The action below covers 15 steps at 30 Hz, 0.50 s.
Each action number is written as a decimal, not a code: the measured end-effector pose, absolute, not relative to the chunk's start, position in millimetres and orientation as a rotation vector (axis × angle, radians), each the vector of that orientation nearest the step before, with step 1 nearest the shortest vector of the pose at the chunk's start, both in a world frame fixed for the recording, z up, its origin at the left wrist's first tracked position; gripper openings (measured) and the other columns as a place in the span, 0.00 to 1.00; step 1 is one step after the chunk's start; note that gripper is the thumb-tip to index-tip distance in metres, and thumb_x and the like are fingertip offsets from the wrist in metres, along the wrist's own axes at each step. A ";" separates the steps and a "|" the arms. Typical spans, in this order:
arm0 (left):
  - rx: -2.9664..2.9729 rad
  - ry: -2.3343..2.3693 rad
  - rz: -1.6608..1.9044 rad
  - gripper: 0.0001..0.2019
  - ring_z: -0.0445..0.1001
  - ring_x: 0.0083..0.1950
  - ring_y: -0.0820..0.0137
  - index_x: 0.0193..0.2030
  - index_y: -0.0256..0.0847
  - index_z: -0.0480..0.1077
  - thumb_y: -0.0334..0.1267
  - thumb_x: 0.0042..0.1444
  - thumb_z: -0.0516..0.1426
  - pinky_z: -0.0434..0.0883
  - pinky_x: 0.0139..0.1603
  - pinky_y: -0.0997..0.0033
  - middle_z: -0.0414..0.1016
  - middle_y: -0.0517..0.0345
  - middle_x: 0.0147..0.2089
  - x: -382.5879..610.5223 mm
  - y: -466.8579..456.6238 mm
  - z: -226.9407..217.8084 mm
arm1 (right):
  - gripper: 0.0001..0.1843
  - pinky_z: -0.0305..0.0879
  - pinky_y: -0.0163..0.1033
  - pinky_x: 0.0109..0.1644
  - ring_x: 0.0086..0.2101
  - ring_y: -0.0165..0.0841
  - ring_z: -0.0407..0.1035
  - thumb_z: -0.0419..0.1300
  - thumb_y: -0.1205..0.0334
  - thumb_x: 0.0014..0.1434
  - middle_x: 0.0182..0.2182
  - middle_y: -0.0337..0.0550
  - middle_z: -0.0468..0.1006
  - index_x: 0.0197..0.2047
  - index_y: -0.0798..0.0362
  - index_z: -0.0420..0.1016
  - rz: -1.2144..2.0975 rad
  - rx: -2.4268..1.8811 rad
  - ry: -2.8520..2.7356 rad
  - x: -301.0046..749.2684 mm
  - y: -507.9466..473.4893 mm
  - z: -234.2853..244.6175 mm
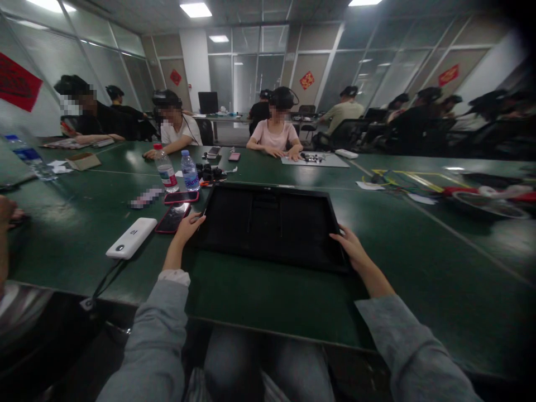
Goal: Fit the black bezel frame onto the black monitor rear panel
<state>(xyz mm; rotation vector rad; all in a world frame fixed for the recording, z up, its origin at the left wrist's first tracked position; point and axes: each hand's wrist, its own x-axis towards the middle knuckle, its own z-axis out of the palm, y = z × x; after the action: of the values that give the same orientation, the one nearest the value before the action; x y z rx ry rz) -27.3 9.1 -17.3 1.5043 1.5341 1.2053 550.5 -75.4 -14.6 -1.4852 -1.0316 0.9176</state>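
Observation:
A wide black rectangular panel (268, 226), tray-like with a raised rim, is in front of me over the green table. Two lines run across its middle, with a small recess between them near the far edge; I cannot tell exactly what it is. At its left edge my left hand (189, 228) is closed, with the thumb over the rim. My right hand (348, 245) grips the opposite edge, its thumb on top and its fingers around the outside. Whether the panel's underside rests on the table is hidden.
Left of the panel are a white power bank (131, 238) with a cord, two phones (173, 217) and two bottles (190, 172). A white-and-red wheel-like thing (488, 204) and yellow strips (419, 180) lie to the right. Across the green table (268, 301) sit several people.

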 end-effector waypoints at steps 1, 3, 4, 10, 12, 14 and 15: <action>1.528 1.548 1.214 0.34 0.80 0.50 0.57 0.55 0.34 0.76 0.60 0.51 0.64 0.73 0.55 0.60 0.83 0.45 0.45 -25.6 8.2 -17.9 | 0.39 0.79 0.56 0.47 0.36 0.44 0.80 0.70 0.54 0.48 0.39 0.43 0.83 0.63 0.46 0.68 0.887 -1.477 -1.011 551.0 -69.7 -14.6; 1.569 1.598 1.231 0.30 0.80 0.53 0.57 0.56 0.35 0.76 0.58 0.55 0.62 0.72 0.58 0.58 0.83 0.43 0.48 -22.4 6.1 -18.6 | 0.39 0.80 0.56 0.43 0.33 0.44 0.79 0.70 0.54 0.47 0.35 0.41 0.83 0.63 0.45 0.69 0.815 -1.453 -1.031 551.8 -59.7 -17.3; 1.591 1.623 1.234 0.28 0.80 0.54 0.57 0.55 0.35 0.77 0.56 0.57 0.61 0.72 0.59 0.58 0.82 0.43 0.50 -21.1 5.2 -18.6 | 0.39 0.80 0.55 0.42 0.32 0.43 0.79 0.70 0.54 0.47 0.34 0.41 0.83 0.63 0.45 0.70 0.782 -1.440 -1.049 552.1 -56.6 -19.5; 1.651 1.731 1.265 0.22 0.79 0.52 0.61 0.58 0.39 0.76 0.49 0.65 0.54 0.72 0.58 0.61 0.81 0.46 0.52 -18.0 3.5 -16.6 | 0.40 0.78 0.57 0.49 0.36 0.44 0.79 0.71 0.53 0.44 0.35 0.41 0.83 0.62 0.49 0.73 0.701 -1.452 -0.950 556.2 -65.7 -25.5; 1.607 1.724 1.272 0.24 0.80 0.46 0.64 0.62 0.37 0.73 0.48 0.65 0.53 0.73 0.54 0.62 0.81 0.45 0.51 -17.9 3.5 -16.4 | 0.41 0.77 0.59 0.51 0.39 0.46 0.79 0.71 0.53 0.44 0.37 0.43 0.83 0.63 0.49 0.73 0.653 -1.482 -0.888 559.1 -72.9 -22.3; 1.574 1.725 1.249 0.24 0.80 0.40 0.66 0.62 0.35 0.72 0.47 0.66 0.52 0.74 0.51 0.63 0.82 0.45 0.49 -18.2 3.6 -16.5 | 0.42 0.75 0.61 0.54 0.43 0.50 0.78 0.69 0.53 0.44 0.41 0.47 0.82 0.64 0.49 0.72 0.573 -1.514 -0.828 562.7 -79.7 -17.7; 1.569 1.731 1.234 0.24 0.80 0.38 0.66 0.61 0.35 0.73 0.47 0.66 0.52 0.74 0.50 0.64 0.82 0.45 0.48 -18.5 3.7 -16.6 | 0.42 0.74 0.60 0.56 0.47 0.52 0.77 0.69 0.54 0.45 0.45 0.50 0.82 0.65 0.50 0.71 0.524 -1.533 -0.796 564.9 -82.9 -15.3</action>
<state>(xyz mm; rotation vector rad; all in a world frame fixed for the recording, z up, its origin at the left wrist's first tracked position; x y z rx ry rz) -18.5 3.7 -16.6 1.5692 1.7313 1.2341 564.9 -82.9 -15.3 -1.5334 -0.7958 0.5236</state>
